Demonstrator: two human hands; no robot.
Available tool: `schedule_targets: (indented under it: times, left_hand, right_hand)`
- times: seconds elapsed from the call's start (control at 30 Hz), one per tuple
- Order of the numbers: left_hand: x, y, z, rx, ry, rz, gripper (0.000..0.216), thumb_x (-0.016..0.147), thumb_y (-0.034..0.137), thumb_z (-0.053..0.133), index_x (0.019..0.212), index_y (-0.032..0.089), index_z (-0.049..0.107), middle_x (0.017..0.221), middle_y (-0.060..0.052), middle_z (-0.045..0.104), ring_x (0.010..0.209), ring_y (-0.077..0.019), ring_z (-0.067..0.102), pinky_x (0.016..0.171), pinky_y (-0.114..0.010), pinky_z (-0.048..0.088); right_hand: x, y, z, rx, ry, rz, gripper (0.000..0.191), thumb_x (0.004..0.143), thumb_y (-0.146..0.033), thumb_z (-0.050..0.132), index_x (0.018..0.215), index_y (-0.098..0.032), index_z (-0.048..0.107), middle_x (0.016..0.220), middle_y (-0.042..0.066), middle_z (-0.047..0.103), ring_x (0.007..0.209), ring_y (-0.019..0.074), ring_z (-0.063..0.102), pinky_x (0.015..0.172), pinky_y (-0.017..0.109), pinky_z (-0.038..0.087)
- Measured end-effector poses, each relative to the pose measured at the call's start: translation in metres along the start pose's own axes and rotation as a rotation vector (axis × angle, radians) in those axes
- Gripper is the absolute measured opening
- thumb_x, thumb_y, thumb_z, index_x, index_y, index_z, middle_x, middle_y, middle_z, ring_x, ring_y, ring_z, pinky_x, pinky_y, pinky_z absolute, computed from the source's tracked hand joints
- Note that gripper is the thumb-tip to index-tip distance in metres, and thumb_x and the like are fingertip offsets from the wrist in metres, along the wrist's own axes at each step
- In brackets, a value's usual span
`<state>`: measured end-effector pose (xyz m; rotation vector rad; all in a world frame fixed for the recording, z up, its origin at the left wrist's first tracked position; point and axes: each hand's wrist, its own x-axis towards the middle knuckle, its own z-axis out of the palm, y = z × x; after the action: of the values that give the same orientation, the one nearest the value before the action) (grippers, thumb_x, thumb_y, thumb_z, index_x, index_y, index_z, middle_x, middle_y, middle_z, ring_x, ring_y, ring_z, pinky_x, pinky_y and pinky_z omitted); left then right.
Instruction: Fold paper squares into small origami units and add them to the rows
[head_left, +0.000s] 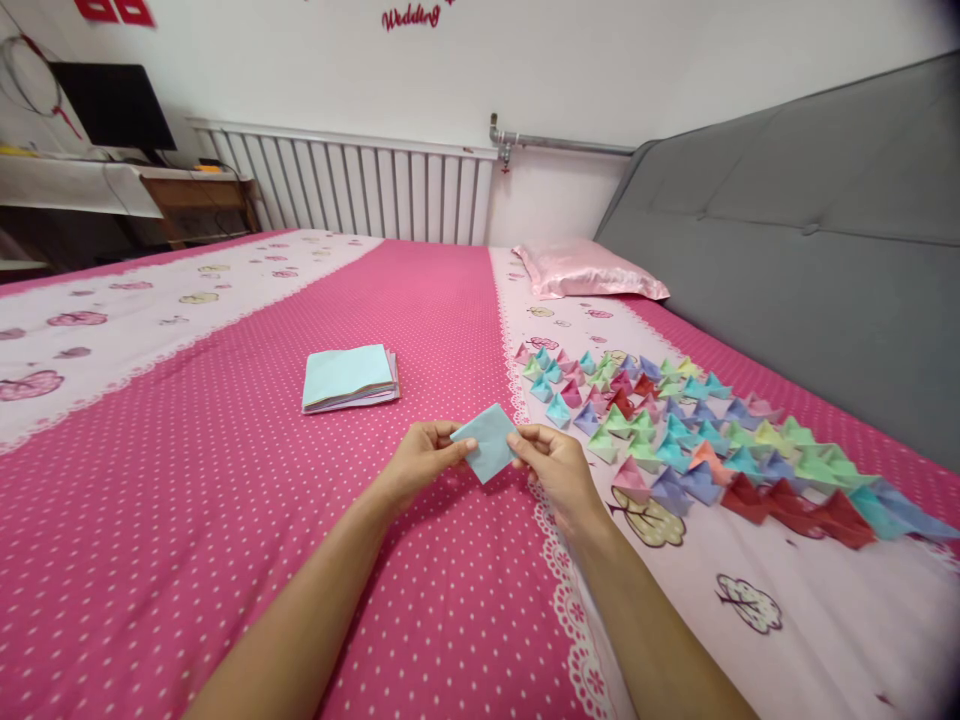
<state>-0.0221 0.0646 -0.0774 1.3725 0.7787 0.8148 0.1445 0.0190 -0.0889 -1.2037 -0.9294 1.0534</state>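
Observation:
Both my hands hold a small light-blue paper square (487, 442) just above the pink dotted bedsheet (225, 520). My left hand (421, 460) pinches its left corner and my right hand (553, 464) pinches its right edge. A stack of pastel paper squares (349, 378) with a light-blue sheet on top lies on the bed beyond my left hand. To the right, several folded paper shapes (675, 435) in many colours lie in rows on the pale strip of the sheet.
A pink satin pillow (589, 270) lies at the head of the bed beside the grey padded headboard (825, 250). A white radiator (360, 185) lines the far wall. A desk with a dark monitor (112, 105) stands at the far left.

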Motion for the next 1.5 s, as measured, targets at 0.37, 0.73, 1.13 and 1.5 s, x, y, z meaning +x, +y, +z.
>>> schedule_targets:
  times: [0.37, 0.73, 1.13, 1.5]
  left_hand:
    - [0.0, -0.002, -0.007, -0.067, 0.159, 0.012, 0.041, 0.074, 0.048, 0.057, 0.093, 0.012, 0.062, 0.096, -0.014, 0.064, 0.079, -0.018, 0.063, 0.069, -0.03, 0.049]
    - [0.001, 0.0, -0.004, -0.09, 0.137, 0.107, 0.029, 0.072, 0.04, 0.063, 0.089, 0.016, 0.066, 0.082, -0.007, 0.066, 0.066, -0.012, 0.06, 0.063, -0.023, 0.047]
    - [-0.004, 0.005, 0.007, -0.081, -0.086, 0.063, 0.036, 0.064, 0.027, 0.071, 0.096, 0.013, 0.064, 0.091, -0.01, 0.069, 0.072, -0.0158, 0.064, 0.063, -0.023, 0.048]
    - [-0.001, 0.002, 0.001, -0.013, 0.165, 0.092, 0.025, 0.066, 0.029, 0.069, 0.084, 0.012, 0.071, 0.077, -0.008, 0.072, 0.067, -0.0153, 0.064, 0.064, -0.023, 0.047]
  right_hand:
    - [0.005, 0.001, -0.001, 0.027, 0.098, -0.213, 0.022, 0.066, -0.03, 0.067, 0.086, -0.019, 0.068, 0.08, 0.003, 0.069, 0.073, 0.0158, 0.062, 0.062, 0.026, 0.047]
    - [-0.005, -0.008, 0.001, -0.226, 0.046, -0.504, 0.014, 0.073, -0.018, 0.058, 0.078, -0.022, 0.07, 0.124, 0.007, 0.053, 0.098, 0.0211, 0.059, 0.072, 0.03, 0.05]
    - [-0.006, -0.006, 0.002, -0.234, 0.011, -0.523, 0.019, 0.075, -0.016, 0.054, 0.082, -0.024, 0.071, 0.128, 0.004, 0.049, 0.101, 0.0202, 0.058, 0.081, 0.032, 0.05]
    - [-0.006, -0.006, 0.004, -0.216, -0.015, -0.476, 0.006, 0.07, -0.016, 0.055, 0.072, -0.019, 0.06, 0.129, 0.01, 0.046, 0.102, 0.0235, 0.056, 0.069, 0.029, 0.052]
